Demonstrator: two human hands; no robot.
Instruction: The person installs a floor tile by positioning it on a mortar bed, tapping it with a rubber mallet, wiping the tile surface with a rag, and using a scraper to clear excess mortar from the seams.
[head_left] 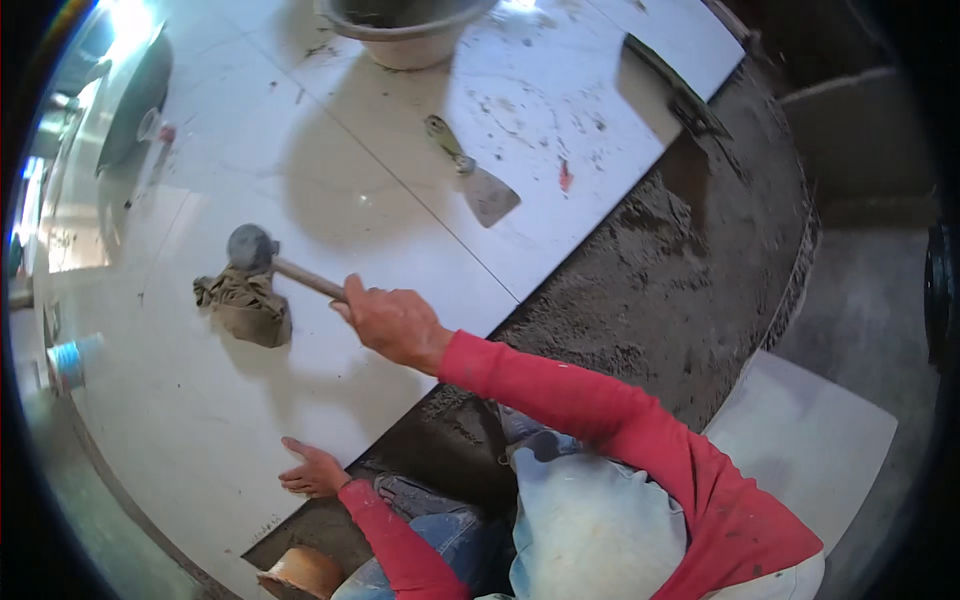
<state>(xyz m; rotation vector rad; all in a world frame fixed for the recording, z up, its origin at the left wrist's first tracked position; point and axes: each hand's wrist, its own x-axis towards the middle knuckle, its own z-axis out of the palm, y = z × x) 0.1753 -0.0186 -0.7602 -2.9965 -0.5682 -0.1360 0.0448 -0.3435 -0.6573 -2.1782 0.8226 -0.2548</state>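
My right hand (400, 325) is wrapped round the wooden handle of a mallet (250, 247) with a round dark grey head. The mallet head is over or against a crumpled brown cloth (255, 310) on the pale floor tiles (370, 250); I cannot tell whether they touch. Fingers spread, my left hand (315, 470) rests on the tile near its edge, holding nothing. A scraper (490, 195) with a wide metal blade and a greenish handle lies on the tiles beyond my right hand.
Rough grey mortar (640, 290) borders the tile edge on the right. A basin (405, 40) stands at the top. A long dark flat tool (680, 90) lies across the tile edge. There is a pale loose slab (800, 430) at right, and an orange-brown container (300, 570) below.
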